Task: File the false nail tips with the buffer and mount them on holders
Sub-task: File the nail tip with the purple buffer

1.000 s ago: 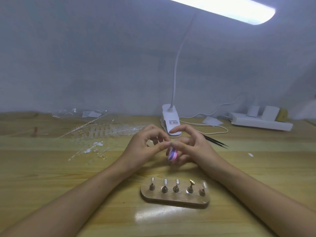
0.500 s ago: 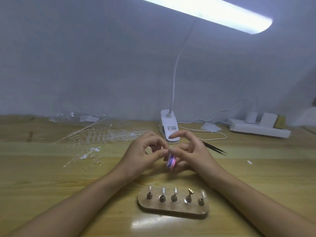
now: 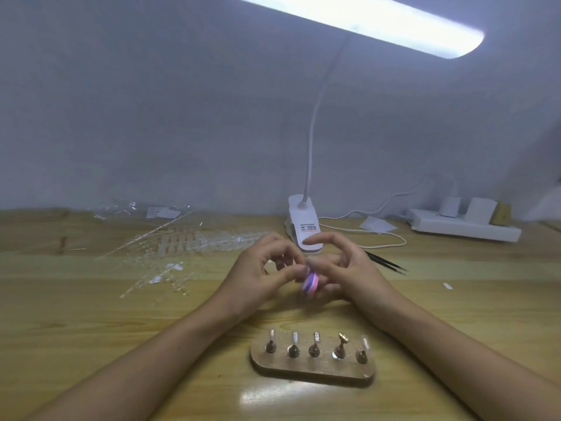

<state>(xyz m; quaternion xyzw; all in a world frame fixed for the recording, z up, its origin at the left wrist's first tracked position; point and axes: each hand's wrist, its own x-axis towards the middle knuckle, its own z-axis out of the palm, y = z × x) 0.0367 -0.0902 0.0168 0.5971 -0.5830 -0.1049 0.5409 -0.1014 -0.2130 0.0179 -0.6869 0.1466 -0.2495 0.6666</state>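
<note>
A pale wooden table (image 3: pixel 91 344) filled the lower half of the view, set against a plain grey wall. A white clip lamp (image 3: pixel 303 226) stood at the table's far edge, its thin neck rising to a bright light bar overhead. A label on its clamp carried dark and orange print, too small to read. To the left of the lamp lay a wide scatter of clear nail tips (image 3: pixel 194 241) still on their plastic strips. A white power strip (image 3: pixel 464 227) sat far right by the wall.

Near the front edge rested an oval wooden stand (image 3: pixel 312 367) with five small holders (image 3: pixel 315 349) upright in a row; the fourth showed a bare gold head.

Beyond the stand, both hands met above the table. The right hand (image 3: pixel 355 275) curled its fingers round a pink and purple buffer (image 3: pixel 311 282), forefinger arched above it. The left hand (image 3: pixel 258 278) had its fingers bent, thumb and forefinger tips brought together at the buffer's upper end; whether a tip sat between them could not be told.

Black tweezers (image 3: pixel 388 262) lay just behind the right hand.
</note>
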